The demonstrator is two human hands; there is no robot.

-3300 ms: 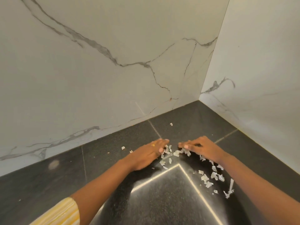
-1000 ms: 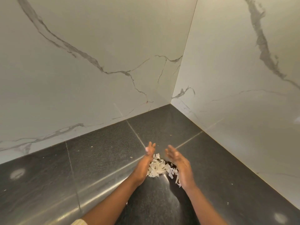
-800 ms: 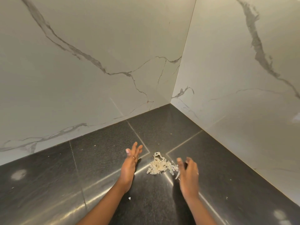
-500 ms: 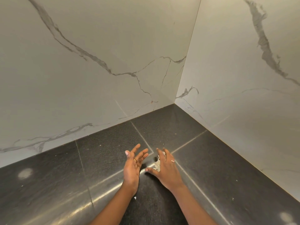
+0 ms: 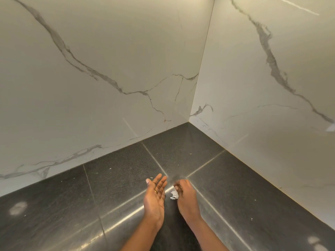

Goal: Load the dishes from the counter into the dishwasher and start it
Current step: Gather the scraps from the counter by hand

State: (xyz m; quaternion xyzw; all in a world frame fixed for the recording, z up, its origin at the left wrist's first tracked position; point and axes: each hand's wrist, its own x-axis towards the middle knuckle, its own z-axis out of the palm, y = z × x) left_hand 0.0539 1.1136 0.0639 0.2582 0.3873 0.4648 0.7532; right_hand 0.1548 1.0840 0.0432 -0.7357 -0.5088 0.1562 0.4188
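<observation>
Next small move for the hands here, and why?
Probably tip the right hand over the left hand and drop the white scraps into its palm. The right hand's fingers are curled round the scraps. The left hand lies palm up and open right beside it, just above the dark tiled surface.

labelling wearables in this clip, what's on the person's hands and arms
The left hand has a thin gold ring on one finger, the right hand a small ring too. The left forearm and right forearm are bare to the frame edge: no sleeve, watch or bracelet shows.
</observation>
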